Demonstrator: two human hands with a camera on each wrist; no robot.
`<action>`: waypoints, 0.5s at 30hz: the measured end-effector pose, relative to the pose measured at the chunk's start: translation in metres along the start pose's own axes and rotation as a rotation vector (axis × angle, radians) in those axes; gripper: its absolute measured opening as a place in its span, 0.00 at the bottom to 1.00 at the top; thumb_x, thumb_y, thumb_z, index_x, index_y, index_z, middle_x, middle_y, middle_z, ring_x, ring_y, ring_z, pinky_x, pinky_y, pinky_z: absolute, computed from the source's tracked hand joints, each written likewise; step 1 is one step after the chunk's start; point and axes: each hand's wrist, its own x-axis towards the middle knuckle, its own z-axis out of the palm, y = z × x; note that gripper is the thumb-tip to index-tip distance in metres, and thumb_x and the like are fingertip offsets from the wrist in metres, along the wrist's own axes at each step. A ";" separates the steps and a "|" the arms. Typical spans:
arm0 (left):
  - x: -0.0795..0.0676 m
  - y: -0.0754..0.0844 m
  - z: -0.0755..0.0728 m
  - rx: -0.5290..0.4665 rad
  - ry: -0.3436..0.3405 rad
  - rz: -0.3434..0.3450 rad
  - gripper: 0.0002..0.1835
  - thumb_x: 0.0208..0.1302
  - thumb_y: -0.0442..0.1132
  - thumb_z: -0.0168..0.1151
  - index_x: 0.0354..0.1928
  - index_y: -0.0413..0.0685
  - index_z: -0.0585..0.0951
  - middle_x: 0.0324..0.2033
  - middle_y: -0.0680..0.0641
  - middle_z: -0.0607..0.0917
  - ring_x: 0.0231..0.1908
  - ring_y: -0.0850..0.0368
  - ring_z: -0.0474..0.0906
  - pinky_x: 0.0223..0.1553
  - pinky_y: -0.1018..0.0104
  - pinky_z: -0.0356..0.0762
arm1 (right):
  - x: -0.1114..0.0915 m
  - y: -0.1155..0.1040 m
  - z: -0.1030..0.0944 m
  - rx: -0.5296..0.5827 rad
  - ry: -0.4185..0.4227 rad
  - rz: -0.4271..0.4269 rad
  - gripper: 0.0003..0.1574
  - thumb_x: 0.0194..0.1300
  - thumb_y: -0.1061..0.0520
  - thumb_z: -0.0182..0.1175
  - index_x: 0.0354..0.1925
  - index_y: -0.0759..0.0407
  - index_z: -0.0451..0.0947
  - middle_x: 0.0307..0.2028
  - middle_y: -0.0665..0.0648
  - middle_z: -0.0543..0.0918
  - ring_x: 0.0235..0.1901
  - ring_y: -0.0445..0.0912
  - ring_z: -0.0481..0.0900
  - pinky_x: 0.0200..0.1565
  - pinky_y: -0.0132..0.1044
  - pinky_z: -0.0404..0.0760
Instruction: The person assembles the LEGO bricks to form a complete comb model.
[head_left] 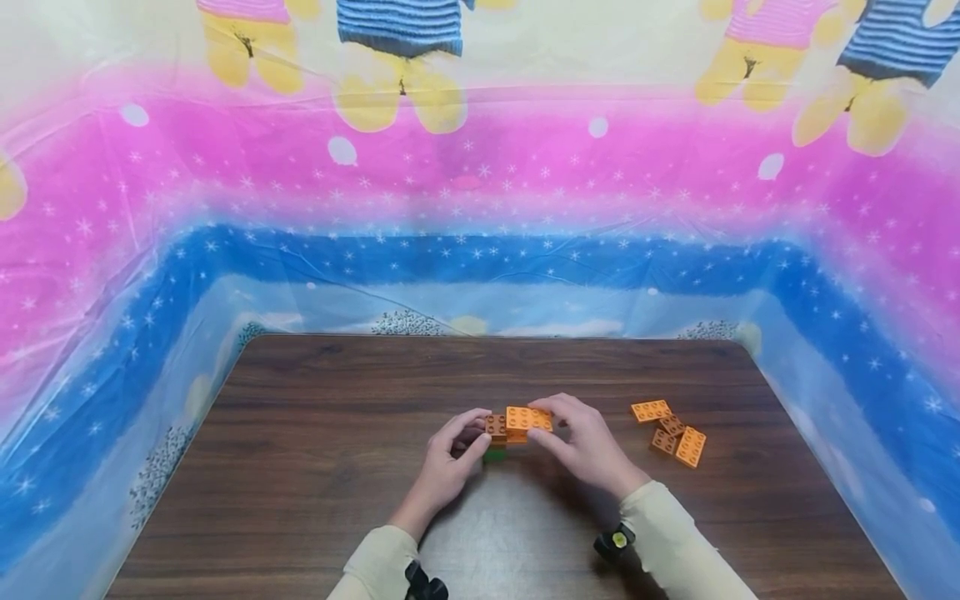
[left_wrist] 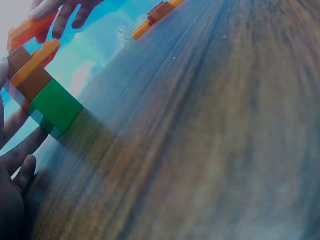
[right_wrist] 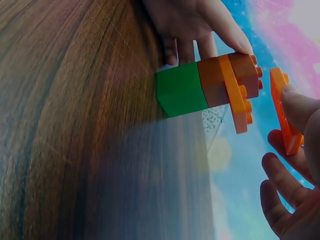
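One orange brick [head_left: 525, 417] is held just above the stack [right_wrist: 215, 86] on the desk [head_left: 337, 417], not touching it; I take this as a stacking step, and the next move likely calls for lining it up before pressing down. My right grip [head_left: 592, 446], parted only as wide as that brick, pinches it, my left grip [head_left: 447, 462] pinches the stack's top brown brick [right_wrist: 245, 70], and four loose bricks [head_left: 672, 425] lie to the right.

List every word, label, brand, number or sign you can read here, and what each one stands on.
None: no readable text in any view.
Orange brick in the right hand and stacked bricks: any lettering on the studs is too small to read.
Black wrist device: a yellow-green spot, too small to make out.
Wall cloth: pictures and snowflakes only.
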 end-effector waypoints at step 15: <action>0.001 -0.003 0.001 -0.013 0.007 0.006 0.18 0.74 0.39 0.65 0.63 0.59 0.82 0.50 0.50 0.87 0.50 0.50 0.86 0.46 0.62 0.78 | 0.007 -0.005 0.011 -0.005 -0.038 -0.012 0.22 0.72 0.49 0.70 0.60 0.54 0.83 0.51 0.47 0.86 0.48 0.39 0.82 0.47 0.46 0.86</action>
